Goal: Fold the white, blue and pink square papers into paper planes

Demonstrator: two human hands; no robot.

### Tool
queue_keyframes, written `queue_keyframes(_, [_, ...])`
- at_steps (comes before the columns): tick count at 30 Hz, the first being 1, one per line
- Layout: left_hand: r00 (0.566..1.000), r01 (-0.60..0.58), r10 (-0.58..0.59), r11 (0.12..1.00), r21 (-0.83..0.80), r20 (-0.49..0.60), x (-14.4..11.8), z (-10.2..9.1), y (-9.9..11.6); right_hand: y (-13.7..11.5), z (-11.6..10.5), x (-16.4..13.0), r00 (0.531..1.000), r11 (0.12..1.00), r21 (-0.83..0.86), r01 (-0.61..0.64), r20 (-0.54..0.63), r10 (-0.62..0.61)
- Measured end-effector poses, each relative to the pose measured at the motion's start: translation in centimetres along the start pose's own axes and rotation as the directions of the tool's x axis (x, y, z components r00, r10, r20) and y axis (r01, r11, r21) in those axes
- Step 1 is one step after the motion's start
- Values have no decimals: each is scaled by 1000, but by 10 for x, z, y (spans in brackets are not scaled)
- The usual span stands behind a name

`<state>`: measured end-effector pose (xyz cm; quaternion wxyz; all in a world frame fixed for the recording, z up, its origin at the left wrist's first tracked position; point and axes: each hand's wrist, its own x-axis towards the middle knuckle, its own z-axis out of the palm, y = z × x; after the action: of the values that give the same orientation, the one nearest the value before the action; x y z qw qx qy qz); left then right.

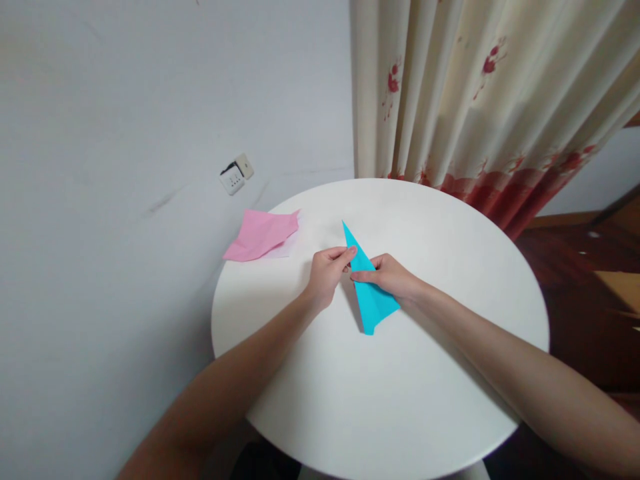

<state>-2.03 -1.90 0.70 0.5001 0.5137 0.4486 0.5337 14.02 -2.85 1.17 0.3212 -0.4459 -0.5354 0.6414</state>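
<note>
A sheet of bright blue paper, folded into a long narrow triangle, is held above the table with its sharp tip pointing away from me. My left hand pinches its left edge near the tip, thumb on top. Gripping it from the right side, my right hand lays its thumb across the middle of the paper, and its other fingers are mostly hidden behind. The wide end toward me has an uneven edge with a small tab at the bottom.
A round white table carries the work. Pink paper lies at its far left edge over a whitish sheet. A wall with a socket stands at the left, a patterned curtain behind.
</note>
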Motion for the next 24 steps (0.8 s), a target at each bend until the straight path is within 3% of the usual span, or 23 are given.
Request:
queue_keyframes(6, [980,117,-110,993,-33,168,-3,3,1,1,0,2,999,999,34,20,-46,-18])
queue_keyframes(10, [998,44,-45,999,21,43,-1,2,0,1,-1,1,998,999,4,-34,-45,34])
queue_keyframes(17, [991,21,-25,999,-32,-135,12,-12,1,0,-8,-2,991,994,-42,-99,81,102])
queue_keyframes(21, [979,-30,-3,987,-160,-202,22,-25,10,-3,-11,-2,993,995,-69,-66,91,72])
queue_keyframes(24, [960,-72,-9,958,-277,-281,30,-33,15,-2,-11,-1,998,999,5,-45,54,45])
